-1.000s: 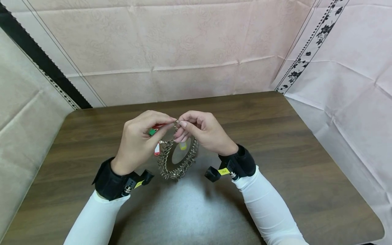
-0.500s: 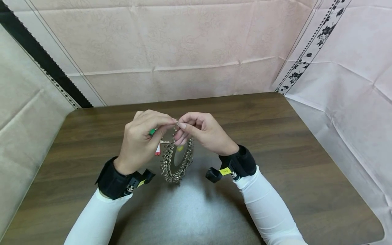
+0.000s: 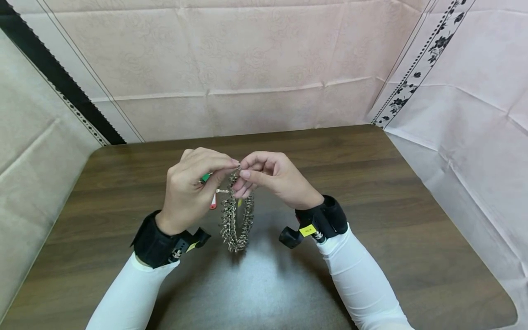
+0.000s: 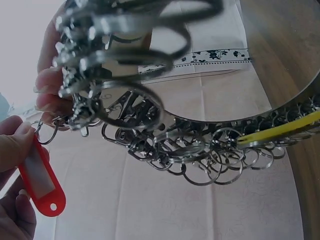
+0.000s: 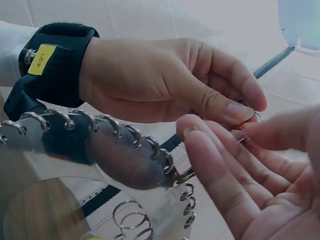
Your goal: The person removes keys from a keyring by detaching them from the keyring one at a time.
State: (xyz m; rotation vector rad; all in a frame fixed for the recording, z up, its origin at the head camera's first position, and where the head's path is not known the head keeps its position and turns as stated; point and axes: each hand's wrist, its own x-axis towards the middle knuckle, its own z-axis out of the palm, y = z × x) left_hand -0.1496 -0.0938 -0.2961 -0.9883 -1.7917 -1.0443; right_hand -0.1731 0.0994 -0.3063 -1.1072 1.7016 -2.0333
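Note:
A round plate (image 5: 135, 167), clear in places, has small metal rings all around its rim. In the head view it hangs nearly edge-on below my hands, its ringed edge (image 3: 236, 240) towards me. My left hand (image 3: 187, 185) pinches a red key tag (image 4: 40, 182) with a pale label and a thin wire ring. My right hand (image 3: 278, 178) pinches at the tag's ring between thumb and index finger, its other fingers against the plate's rim rings (image 4: 85, 107). Fingertips meet there, and the exact join is partly hidden. A yellow strip (image 4: 280, 129) shows beside the rim.
Behind my left hand, partly covered, appear a green piece (image 3: 205, 177), a small key-like metal piece (image 3: 222, 191) and a red-and-white tag (image 3: 213, 201). The wooden table (image 3: 371, 229) runs to a cloth-covered wall (image 3: 255, 68). Both wrists wear black camera straps (image 3: 326, 213).
The hanging plate has turned from a wide oval to a nearly edge-on shape. Both hands stay almost in place, fingertips still together.

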